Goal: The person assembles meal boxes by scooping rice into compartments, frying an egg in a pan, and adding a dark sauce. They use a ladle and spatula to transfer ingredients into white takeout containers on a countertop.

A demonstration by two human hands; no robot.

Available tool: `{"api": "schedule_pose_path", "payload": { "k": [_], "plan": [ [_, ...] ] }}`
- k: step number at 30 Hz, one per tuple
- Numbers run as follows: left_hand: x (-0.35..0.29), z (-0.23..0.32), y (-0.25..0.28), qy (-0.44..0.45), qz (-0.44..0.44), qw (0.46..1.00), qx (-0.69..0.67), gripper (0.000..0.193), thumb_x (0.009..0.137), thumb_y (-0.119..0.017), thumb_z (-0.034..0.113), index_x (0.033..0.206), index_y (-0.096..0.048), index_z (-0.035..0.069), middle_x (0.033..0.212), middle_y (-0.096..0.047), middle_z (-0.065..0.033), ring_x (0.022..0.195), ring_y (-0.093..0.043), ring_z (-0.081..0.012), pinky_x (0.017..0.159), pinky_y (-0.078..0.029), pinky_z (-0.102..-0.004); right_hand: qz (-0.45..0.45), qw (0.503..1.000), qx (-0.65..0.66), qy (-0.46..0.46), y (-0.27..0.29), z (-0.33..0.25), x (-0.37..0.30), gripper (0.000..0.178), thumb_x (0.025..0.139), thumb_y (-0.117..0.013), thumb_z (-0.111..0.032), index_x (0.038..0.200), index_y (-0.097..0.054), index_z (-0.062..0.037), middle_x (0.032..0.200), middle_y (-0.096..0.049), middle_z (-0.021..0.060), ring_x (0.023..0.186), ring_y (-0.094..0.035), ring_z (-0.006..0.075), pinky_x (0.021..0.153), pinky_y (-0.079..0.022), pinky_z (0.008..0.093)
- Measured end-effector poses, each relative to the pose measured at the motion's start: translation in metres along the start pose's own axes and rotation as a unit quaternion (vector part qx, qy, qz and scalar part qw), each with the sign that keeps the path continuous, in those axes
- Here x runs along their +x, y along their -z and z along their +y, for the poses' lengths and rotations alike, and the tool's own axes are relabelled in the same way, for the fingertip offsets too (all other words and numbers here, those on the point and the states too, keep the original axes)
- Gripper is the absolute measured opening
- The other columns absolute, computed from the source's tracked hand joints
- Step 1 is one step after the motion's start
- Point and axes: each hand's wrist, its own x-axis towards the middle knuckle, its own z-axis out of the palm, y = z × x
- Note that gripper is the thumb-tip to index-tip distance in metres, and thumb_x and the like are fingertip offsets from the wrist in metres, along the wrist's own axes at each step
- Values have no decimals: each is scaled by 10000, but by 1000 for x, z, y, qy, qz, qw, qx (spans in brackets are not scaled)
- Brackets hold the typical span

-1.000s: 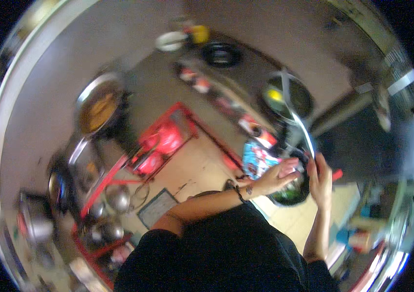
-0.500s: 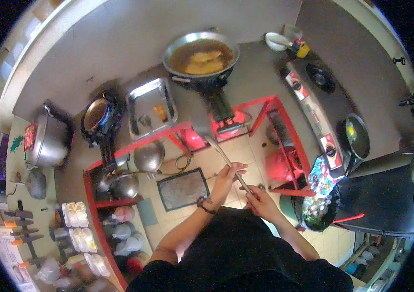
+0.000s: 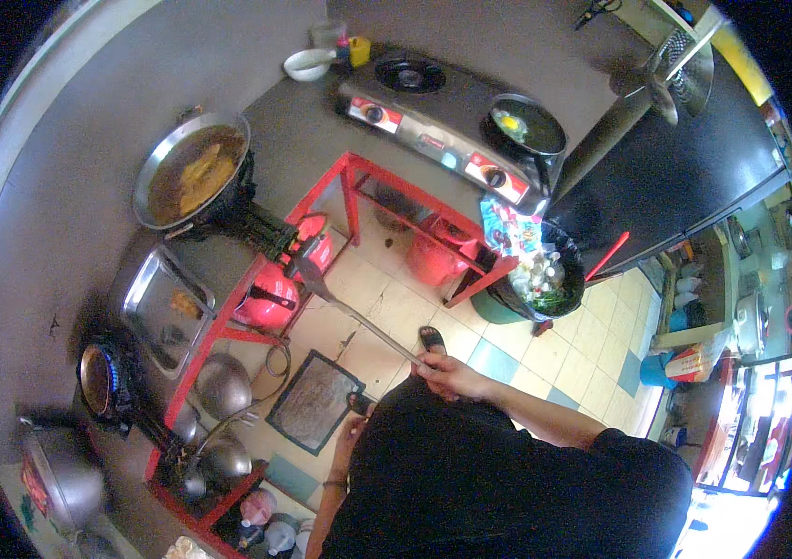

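My right hand (image 3: 452, 376) is closed round the handle end of a long-handled metal spatula (image 3: 368, 324). The spatula slants away to the far left, its flat blade (image 3: 308, 266) over the red frame of the counter. My left hand (image 3: 349, 438) hangs low beside my black shirt, off the spatula; its fingers are too dark and partly hidden to read. Beyond the blade, at the far left, a wok (image 3: 161, 212) of dark oil stands on a burner with golden-brown fried pieces (image 3: 205, 177) in it. A black frying pan (image 3: 545, 140) holding an egg (image 3: 511, 124) sits on the two-burner stove (image 3: 433, 130).
A steel tray (image 3: 146, 321) with a fried piece lies left of the red frame (image 3: 321, 191). Below it a lit burner (image 3: 102, 382) holds a small pan. A filled waste bin (image 3: 498, 303) stands right of the frame. A dark mat (image 3: 314, 402) lies on the tiled floor (image 3: 396, 270).
My view has turned to the right. My left hand has let go of the spatula and dropped to my side; my right hand alone holds it now.
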Motion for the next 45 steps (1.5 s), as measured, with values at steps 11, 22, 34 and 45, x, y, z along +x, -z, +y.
{"api": "schedule_pose_path", "payload": {
  "k": [11,22,34,45],
  "plan": [
    [270,282,-126,-355,112,900,227,253,959,-429,311,978,-502,70,818,-617,-236,781,-612,-416,665,-470,-524,370,922,-27,109,147,-8,-88,242,966,-533,-273,1136,-552,-103,643,-479,-52,506,-400,43,436,-323,216],
    [459,424,-256,-331,163,769,522,318,937,-485,384,1004,-520,76,791,-655,-123,753,-667,-285,606,-536,-395,544,819,65,171,291,-12,-201,195,978,-510,-294,1053,-528,-115,540,-372,-85,396,-294,4,345,-215,198],
    [478,425,-280,-239,159,871,399,410,976,-356,372,909,-565,26,700,-641,-221,680,-649,-378,598,-520,-480,519,844,68,121,345,-18,-200,221,975,-513,-312,1035,-540,-101,547,-383,-83,413,-320,10,359,-231,200],
    [494,416,-305,-177,223,938,197,543,961,-303,381,806,-643,-13,755,-630,-272,754,-626,-444,708,-496,-521,500,860,-7,101,365,-29,-187,302,970,-520,-336,1120,-545,-75,535,-389,-72,419,-323,24,375,-237,215]
  ]
}}
